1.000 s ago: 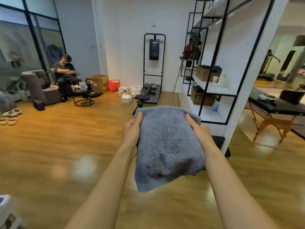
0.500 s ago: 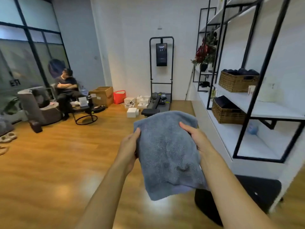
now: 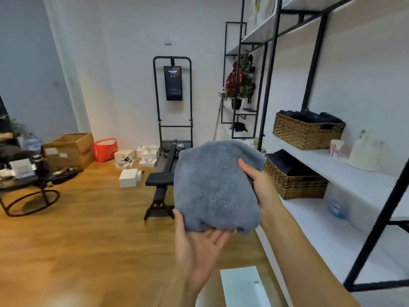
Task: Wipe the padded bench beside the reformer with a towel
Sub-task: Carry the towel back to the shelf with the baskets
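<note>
I hold a folded grey towel (image 3: 214, 185) in front of me at chest height. My right hand (image 3: 259, 185) grips its right edge, thumb on top. Under its lower edge my left hand (image 3: 199, 244) lies palm up, fingers spread, supporting the towel. Behind the towel a black padded bench (image 3: 158, 181) on a black stand sits on the wood floor, partly hidden by the towel. It joins a black machine with an upright frame and a dark screen (image 3: 173, 83) at the white wall.
White shelving with black frames (image 3: 314, 165) runs along the right, holding wicker baskets (image 3: 307, 131) of dark towels. White boxes (image 3: 128, 178), a red bag (image 3: 105, 149) and a cardboard box (image 3: 70, 151) lie near the wall. A round black side table (image 3: 26, 185) stands left.
The view has swung right and closer to the bench and shelves. My left hand moved from the towel's left edge to beneath it, palm up. The towel now sits more bunched.
</note>
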Available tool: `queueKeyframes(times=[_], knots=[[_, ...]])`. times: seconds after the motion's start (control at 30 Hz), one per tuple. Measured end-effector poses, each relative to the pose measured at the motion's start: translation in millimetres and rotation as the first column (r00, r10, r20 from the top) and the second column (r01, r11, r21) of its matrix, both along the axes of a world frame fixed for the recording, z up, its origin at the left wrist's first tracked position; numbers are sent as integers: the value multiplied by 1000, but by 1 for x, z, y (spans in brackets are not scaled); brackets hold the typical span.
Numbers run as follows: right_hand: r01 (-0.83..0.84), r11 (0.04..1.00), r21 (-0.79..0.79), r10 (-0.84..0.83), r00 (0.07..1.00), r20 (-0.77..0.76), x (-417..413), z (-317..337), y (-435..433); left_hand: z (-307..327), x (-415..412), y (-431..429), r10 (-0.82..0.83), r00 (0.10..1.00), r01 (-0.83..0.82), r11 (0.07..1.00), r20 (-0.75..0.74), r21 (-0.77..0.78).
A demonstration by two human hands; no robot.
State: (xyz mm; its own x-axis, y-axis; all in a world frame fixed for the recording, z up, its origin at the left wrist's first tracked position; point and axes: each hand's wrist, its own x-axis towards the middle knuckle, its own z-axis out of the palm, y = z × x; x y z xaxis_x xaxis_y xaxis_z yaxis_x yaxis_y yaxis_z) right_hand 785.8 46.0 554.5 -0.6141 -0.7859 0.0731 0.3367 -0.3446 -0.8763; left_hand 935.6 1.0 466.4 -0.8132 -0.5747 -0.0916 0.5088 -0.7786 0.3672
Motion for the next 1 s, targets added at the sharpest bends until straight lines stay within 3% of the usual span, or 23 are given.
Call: queueKeyframes(times=[0.03, 0.1, 0.37, 0.47, 0.57, 0.7, 1.0], knots=[[-2, 1000, 14, 2, 1000, -5, -18, -8, -22, -1, -20, -29, 14, 994, -12, 1000, -108, 18], [11, 999, 46, -12, 1000, 16, -56, -24, -66, -5, -61, -84, 28, 987, -30, 999, -160, -14], [65, 972, 224, -77, 996, 45, -201, -53, -199, -28, -234, -261, -127, 991, 129, 988, 28, -87], [234, 944, 231, -240, 971, -5, -256, -59, -223, -33, -304, -301, -277, 960, 279, 955, 35, -99], [445, 871, 209, -447, 894, -39, -306, -70, -237, -39, -368, -333, -417, 909, 414, 892, 24, -180], [625, 749, 219, -649, 760, 50, -347, -87, -241, -40, -433, -348, -576, 817, 566, 788, 37, -242], [805, 481, 347, -873, 474, 111, -389, -133, -181, -77, -538, -349, -756, 613, 790, 596, 231, -145]])
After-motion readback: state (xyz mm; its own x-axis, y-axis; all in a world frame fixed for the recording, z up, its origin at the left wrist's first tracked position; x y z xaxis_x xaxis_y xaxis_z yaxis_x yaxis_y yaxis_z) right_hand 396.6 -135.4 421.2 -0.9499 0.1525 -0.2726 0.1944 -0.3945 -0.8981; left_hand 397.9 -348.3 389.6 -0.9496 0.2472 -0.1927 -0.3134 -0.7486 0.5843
